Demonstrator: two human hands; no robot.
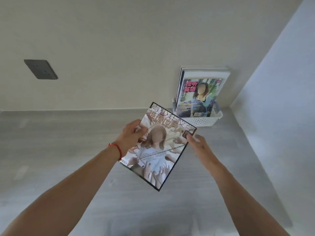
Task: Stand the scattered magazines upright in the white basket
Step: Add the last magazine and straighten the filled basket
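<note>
Centrally, left hand (132,133) and right hand (196,142) each grip an edge of a magazine (158,150) above the desk (51,150); next, presumably, tilting it upright into the white basket (199,120), right of centre.

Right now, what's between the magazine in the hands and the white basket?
Nothing. In the head view, only bare grey tabletop shows between the held magazine and the white basket.
</note>
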